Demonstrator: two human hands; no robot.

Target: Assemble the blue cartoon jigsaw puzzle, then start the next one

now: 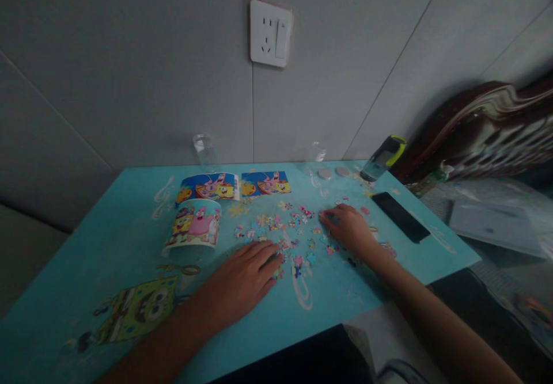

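Nearest the camera, a cartoon sponge figure is printed on the near left of the turquoise counter, which runs back to a grey panelled wall carrying a white socket plate. To the right of the counter stands dark carved wooden furniture. On the counter, small colourful jigsaw puzzle pieces lie scattered loose in the middle. The left hand rests flat, palm down with fingers spread, at the near edge of the scatter, its fingertips touching or covering a few pieces. The right hand lies on the right side of the scatter, fingers curled down onto pieces; whether it pinches one I cannot tell. Left of the pieces a cartoon-printed round tin lies on its side, and beyond it two picture cards lie flat. A black flat phone lies right of the right hand, and a green-and-grey device leans at the far right corner, with two silver discs just left of it.
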